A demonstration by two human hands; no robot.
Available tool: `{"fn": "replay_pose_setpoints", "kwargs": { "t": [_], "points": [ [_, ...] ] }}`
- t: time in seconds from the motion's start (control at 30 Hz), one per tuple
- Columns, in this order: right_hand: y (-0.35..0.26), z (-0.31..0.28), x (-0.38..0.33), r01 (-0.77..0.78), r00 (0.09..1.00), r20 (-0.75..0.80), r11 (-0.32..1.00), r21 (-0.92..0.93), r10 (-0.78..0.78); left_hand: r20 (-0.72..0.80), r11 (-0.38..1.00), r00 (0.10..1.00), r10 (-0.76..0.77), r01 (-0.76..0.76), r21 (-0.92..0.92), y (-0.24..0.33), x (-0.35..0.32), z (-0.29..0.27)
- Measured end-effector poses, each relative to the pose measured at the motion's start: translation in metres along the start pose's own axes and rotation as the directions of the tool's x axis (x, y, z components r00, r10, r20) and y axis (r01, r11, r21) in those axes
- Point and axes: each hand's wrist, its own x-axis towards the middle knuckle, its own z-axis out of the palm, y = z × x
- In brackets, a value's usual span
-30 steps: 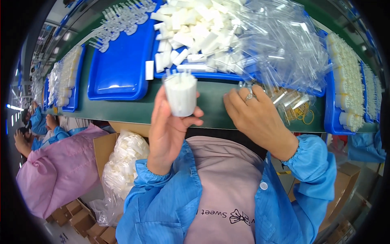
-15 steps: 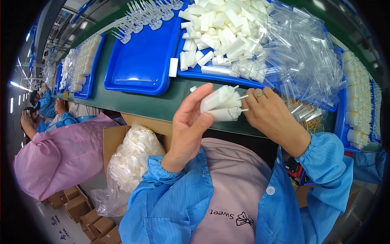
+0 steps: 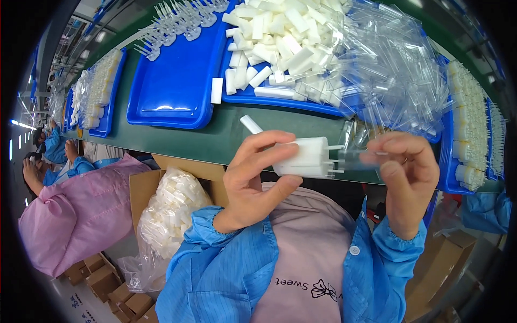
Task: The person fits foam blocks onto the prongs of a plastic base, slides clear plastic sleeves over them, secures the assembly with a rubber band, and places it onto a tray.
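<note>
In front of my chest, my left hand (image 3: 250,180) is closed around a bundle of white foam blocks (image 3: 309,156). Thin white prongs stick out of its right end, and a white stub (image 3: 251,124) pokes out at the upper left. My right hand (image 3: 407,175) faces that right end, its fingertips pinching a clear plastic sleeve (image 3: 351,160) smeared by motion. The sleeve overlaps the prongs in the picture; I cannot tell whether it is around them. Beyond the hands, a blue tray (image 3: 280,100) holds piled white foam pieces (image 3: 285,37) and clear plastic sleeves (image 3: 393,70).
Left of that tray, another blue tray (image 3: 172,89) has clear stemmed parts (image 3: 186,24) at its far end. One white block (image 3: 216,90) stands beside it. Finished-looking rows (image 3: 469,124) fill a right-hand tray. A bagged carton (image 3: 175,210) and a seated person in pink (image 3: 86,210) are at left.
My right hand has turned and drawn right, and a clear sleeve now shows between it and the prongs. My left hand has levelled the foam bundle. The view has shifted slightly.
</note>
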Motion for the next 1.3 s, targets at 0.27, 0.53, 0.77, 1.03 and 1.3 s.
{"fn": "replay_pose_setpoints", "kwargs": {
  "t": [0.27, 0.53, 0.77, 1.03, 1.3],
  "points": [
    [0.004, 0.004, -0.014, 0.139, 0.990, 0.005, 0.987, -0.079, -0.139, 0.045, 0.977, 0.987, 0.152, -0.157, 0.146, 0.009, 0.007, 0.005],
    [0.003, 0.002, -0.016, 0.171, 0.985, 0.060, 0.974, -0.151, -0.164, 0.064, 0.940, 0.979, 0.195, -0.205, 0.272, 0.016, 0.008, 0.006],
    [0.006, 0.003, -0.016, 0.154, 0.988, 0.005, 0.981, -0.118, -0.154, 0.083, 0.919, 0.973, 0.217, -0.232, 0.320, 0.019, 0.013, 0.009],
    [0.006, 0.005, -0.027, 0.308, 0.950, 0.040, 0.915, -0.261, -0.309, 0.099, 0.904, 0.973, 0.210, -0.231, 0.359, 0.023, 0.017, 0.011],
    [0.012, 0.007, -0.028, 0.183, 0.981, -0.071, 0.983, -0.006, -0.183, 0.092, 0.891, 0.953, 0.289, -0.304, 0.338, 0.021, 0.009, 0.012]
  ]
}}
